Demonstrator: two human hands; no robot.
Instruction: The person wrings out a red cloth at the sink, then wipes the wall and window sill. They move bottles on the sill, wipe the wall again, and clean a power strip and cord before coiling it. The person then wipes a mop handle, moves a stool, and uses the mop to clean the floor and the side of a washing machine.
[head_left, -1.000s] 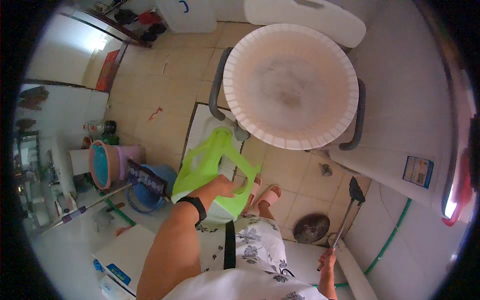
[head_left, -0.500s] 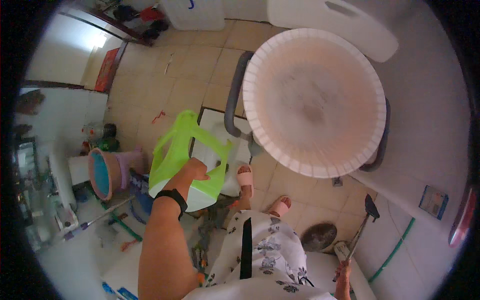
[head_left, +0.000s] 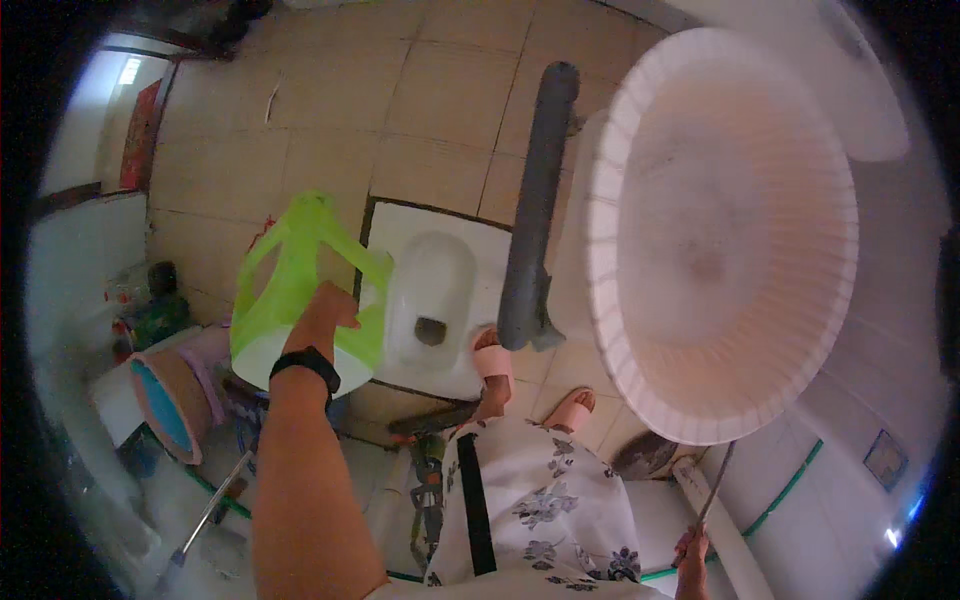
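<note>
My left hand (head_left: 328,305) is closed on a lime-green plastic stool (head_left: 268,290) with a white part under its green frame. It hangs at the left, beside the white squat toilet (head_left: 430,275). A black band is round my left wrist. At the lower right, my right hand (head_left: 690,548) grips a long thin handle (head_left: 716,488), whose far end is hidden behind the large basin (head_left: 612,240). That basin is pale pinkish-white, with a ribbed rim. A thick grey bar (head_left: 535,200) stands along its left side.
At the left are a pink bucket (head_left: 190,385) with blue inside and a metal pole (head_left: 215,510). A green hose (head_left: 785,488) runs along the right wall. My feet in pink slippers (head_left: 494,363) stand by the squat toilet. A dark round object (head_left: 643,455) lies partly under the basin.
The green stool and my left hand have moved left in the view, uncovering the squat toilet. The basin now appears farther right and hides the black head of the handle in my right hand.
</note>
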